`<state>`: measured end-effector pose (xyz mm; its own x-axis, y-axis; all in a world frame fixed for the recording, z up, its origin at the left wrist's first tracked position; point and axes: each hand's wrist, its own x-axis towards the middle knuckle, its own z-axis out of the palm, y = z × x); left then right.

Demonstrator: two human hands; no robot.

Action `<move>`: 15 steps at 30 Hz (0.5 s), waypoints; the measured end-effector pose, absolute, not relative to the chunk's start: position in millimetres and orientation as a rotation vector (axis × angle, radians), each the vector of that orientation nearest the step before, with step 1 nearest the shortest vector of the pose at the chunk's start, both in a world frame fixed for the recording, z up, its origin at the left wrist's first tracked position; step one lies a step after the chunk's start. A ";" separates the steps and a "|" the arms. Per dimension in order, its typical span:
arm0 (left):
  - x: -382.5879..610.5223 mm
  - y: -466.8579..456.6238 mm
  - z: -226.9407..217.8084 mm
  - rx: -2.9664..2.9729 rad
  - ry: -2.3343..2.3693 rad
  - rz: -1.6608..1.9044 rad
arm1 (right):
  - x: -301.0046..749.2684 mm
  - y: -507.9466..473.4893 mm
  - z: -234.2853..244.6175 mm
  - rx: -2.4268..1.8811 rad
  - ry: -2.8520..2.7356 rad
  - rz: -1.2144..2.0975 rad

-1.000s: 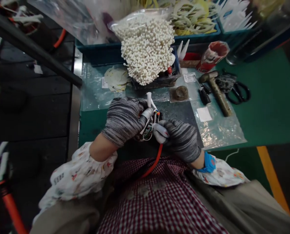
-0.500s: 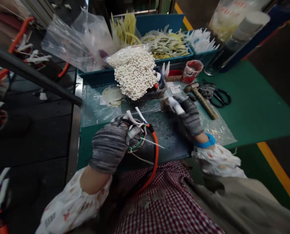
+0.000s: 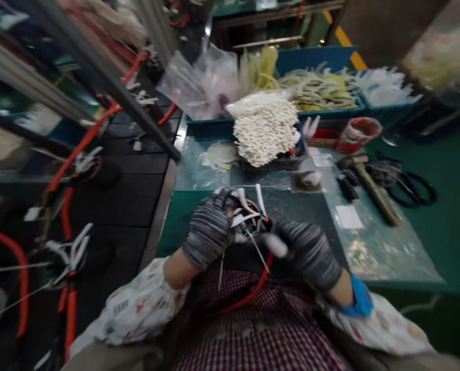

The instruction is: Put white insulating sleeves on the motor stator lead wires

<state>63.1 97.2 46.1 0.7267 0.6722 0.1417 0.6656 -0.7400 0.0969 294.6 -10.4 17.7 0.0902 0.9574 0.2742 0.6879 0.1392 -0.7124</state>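
My left hand (image 3: 210, 229), in a grey striped glove, is closed on the left side of a round wound part that looks like a motor stator (image 3: 253, 222). White sleeved leads (image 3: 259, 200) stick up from it, and a thin white cord (image 3: 258, 250) trails off its front. An orange cable (image 3: 264, 273) runs from it down over the checked apron. Just right of the part is my right hand (image 3: 311, 252), gloved alike, with a white-covered fingertip pointing at it. Motion blurs that hand, and its fingers cannot be made out clearly.
A bundle of white sticks (image 3: 266, 129) stands behind the hands. A hammer (image 3: 373, 188), black scissors (image 3: 411, 188) and a red cup (image 3: 357, 135) lie to the right. A brown pad (image 3: 306, 180) holds something white. Similar cabled parts (image 3: 71, 252) sit on the left rack.
My right hand has come back from the brown pad to the wound part, uncovering the pad. The view has swung left, so the bench appears further right. My left hand keeps its hold.
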 end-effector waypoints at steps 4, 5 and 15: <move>75.7 96.6 55.0 2.827 1.163 -0.021 | 269.2 -18.5 5.2 -1.458 -1.917 0.419; 76.0 99.2 57.7 2.797 1.155 -0.034 | 270.9 -18.1 0.5 -1.406 -1.865 0.420; 7.7 123.6 47.7 2.409 1.383 0.346 | 218.4 -38.1 -8.8 -1.163 -1.341 1.255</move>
